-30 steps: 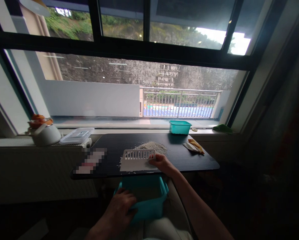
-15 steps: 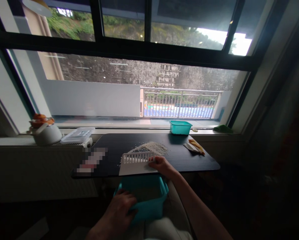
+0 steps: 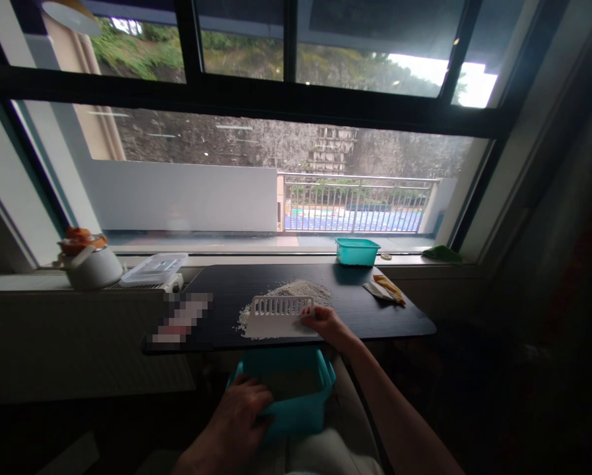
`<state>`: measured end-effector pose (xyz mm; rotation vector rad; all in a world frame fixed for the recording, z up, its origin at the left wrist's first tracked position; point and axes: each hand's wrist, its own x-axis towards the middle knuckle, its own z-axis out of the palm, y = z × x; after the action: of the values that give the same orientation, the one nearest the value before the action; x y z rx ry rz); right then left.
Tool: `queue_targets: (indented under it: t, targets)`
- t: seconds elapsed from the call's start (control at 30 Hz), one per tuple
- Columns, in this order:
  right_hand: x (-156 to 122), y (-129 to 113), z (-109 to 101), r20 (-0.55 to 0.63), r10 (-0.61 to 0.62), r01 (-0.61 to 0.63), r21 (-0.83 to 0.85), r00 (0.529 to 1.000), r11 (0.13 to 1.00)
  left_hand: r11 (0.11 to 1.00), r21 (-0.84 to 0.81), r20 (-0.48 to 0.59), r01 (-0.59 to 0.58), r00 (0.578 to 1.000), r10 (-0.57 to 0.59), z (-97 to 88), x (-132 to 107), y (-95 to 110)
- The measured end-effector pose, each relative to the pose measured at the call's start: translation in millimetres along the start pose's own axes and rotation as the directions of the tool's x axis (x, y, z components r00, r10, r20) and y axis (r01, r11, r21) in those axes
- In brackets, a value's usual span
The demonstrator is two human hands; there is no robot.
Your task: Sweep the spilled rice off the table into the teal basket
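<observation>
My right hand (image 3: 328,323) grips the right end of a white slotted plastic scraper (image 3: 280,316) that lies on the black table (image 3: 375,316), just in front of a pile of pale grains (image 3: 300,290). Some loose grains lie at the scraper's left. My left hand (image 3: 239,415) is closed on the left rim of a teal plastic bin (image 3: 296,389), which sits below the table's front edge, on my lap.
A smaller teal tub (image 3: 357,251) stands at the table's back edge on the sill. A yellow-and-white wrapper (image 3: 385,289) lies at the right. A white pot with an orange lid (image 3: 88,260) and a clear lidded box (image 3: 153,268) sit on the left ledge.
The scraper and my right hand slid toward the front edge, then moved back a little toward the grain pile and to the right. My left hand kept its hold on the bin.
</observation>
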<state>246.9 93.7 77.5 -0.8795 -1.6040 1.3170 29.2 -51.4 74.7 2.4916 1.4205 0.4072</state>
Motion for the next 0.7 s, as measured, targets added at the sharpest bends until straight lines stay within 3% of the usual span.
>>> queue_targets:
  t: [0.27,0.7]
  targets:
    - [24.1,-4.0,16.2,-0.009,0.004,-0.005,-0.065,1.000,0.998,1.000,-0.004,-0.002,0.013,1.000,-0.013,-0.5,-1.0,0.4]
    - [13.6,-3.5,10.3,0.020,0.006,-0.005,-0.052,1.000,0.999,1.000,-0.005,-0.016,0.001,1.000,-0.001,4.1,0.1,-3.6]
